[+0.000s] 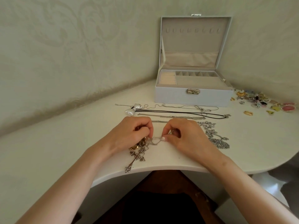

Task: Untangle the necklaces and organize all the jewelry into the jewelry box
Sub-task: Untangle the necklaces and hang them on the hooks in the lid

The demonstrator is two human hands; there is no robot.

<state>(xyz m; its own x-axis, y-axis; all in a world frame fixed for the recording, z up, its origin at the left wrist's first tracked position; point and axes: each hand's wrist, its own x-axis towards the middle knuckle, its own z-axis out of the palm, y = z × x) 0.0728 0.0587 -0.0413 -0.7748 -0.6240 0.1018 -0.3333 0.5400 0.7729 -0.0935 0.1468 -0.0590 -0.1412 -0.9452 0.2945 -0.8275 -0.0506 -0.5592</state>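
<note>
both hands, left hand (129, 134) and right hand (182, 135), pinch the tangled chain (155, 140); a hard tug could tighten the knot or snap a link.

forearms (76, 173): bare | fingernails (163, 138): pale tips | lap: black garment (161, 209)

Tangled silver necklaces (138, 153) — open jewelry box (174, 97) behind.

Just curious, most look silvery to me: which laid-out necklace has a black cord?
The black-cord necklace, lying second from the jewelry box, running right from the silver bow; the neighbouring rows are thin silver chains.
</note>
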